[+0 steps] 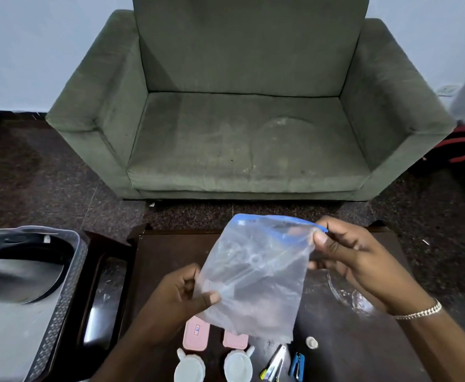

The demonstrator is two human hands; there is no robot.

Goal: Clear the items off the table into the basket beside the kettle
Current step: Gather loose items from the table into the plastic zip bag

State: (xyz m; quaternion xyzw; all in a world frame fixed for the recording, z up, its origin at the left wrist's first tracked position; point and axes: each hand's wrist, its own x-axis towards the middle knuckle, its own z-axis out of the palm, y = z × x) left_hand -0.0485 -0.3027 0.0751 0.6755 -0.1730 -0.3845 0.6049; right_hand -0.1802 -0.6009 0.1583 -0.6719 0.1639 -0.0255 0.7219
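While both hands pinch it, the clear bag (256, 274) hangs above the table (344, 346).

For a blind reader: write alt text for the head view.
Two hands hold up a clear zip bag, left hand at its lower edge, right hand at its blue top, above a dark table with two white cups, facing a green armchair.

A clear zip-top bag (256, 274) with a blue seal strip is held up above the dark table (344, 340). Along the table's near edge lie two pink cases (195, 333), two white cups (190, 368), a stapler (274, 363), a blue clip (297, 365) and a small white cap (311, 342). A grey basket (57, 285) stands off the table's left edge.
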